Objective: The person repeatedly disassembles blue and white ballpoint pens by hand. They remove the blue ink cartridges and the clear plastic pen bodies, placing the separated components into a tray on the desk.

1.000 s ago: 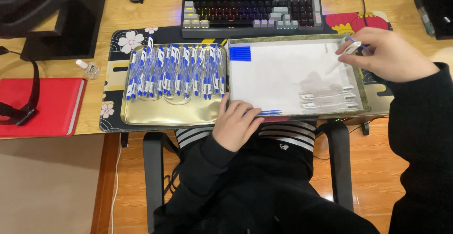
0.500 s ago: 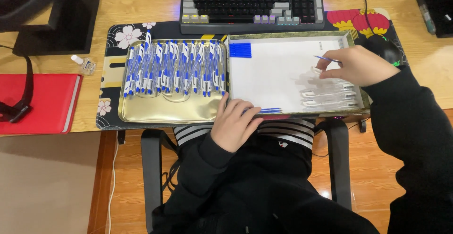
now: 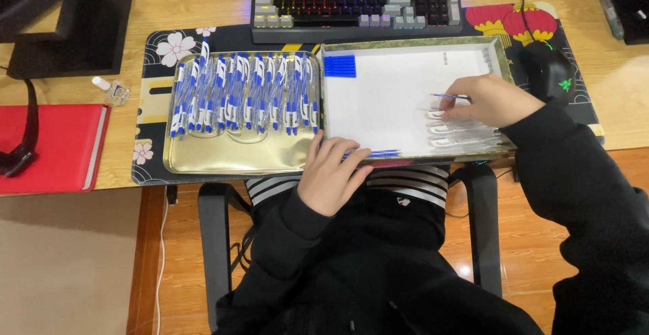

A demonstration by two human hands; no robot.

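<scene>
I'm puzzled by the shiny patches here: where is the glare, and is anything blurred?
Head view: glare on the gold tray below the pens and on the floor; the white sheet looks bright and flat; the clear barrels by the right hand are hard to see.

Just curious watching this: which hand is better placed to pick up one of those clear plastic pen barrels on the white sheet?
Probably the right hand: it rests beside the clear plastic pen barrels. The left hand sits at the tray's near edge.

Two trays sit side by side on the counter [image 3: 203, 4]: pens [image 3: 243, 91] in the left tray [image 3: 223, 162], paper [image 3: 385, 98] in the right tray [image 3: 501, 51], keyboard [image 3: 355, 0] behind, mouse [image 3: 549, 71] right.
</scene>
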